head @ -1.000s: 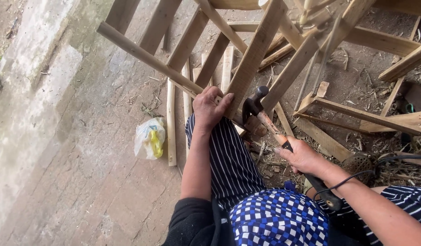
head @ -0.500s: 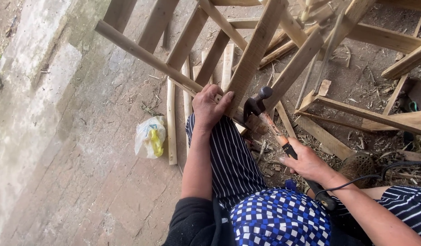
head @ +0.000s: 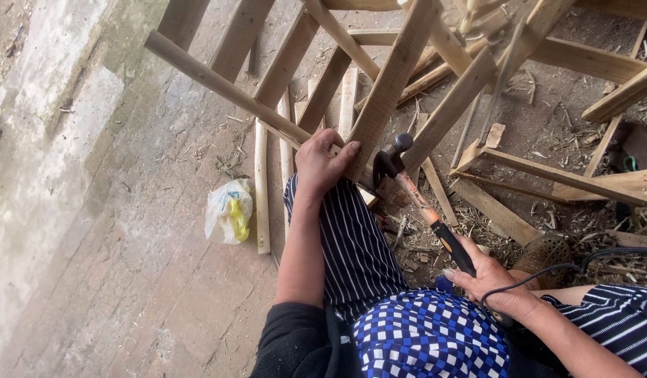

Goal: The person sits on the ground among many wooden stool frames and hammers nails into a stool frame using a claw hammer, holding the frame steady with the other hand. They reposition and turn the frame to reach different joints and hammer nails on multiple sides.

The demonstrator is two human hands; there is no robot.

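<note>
Wooden frame (head: 390, 84) steadied by left hand (head: 322, 164); right hand (head: 493, 283) apparently grips hammer (head: 416, 196).

plastic bag (head: 229, 211), loose slats (head: 262, 189), black cable (head: 547, 271)

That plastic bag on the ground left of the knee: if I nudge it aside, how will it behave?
The plastic bag looks thin and crumpled, so it would probably deform rather than slide as one piece. Something yellow inside may give it a little weight. It lies slumped on the brick floor, unlikely to roll.
</note>
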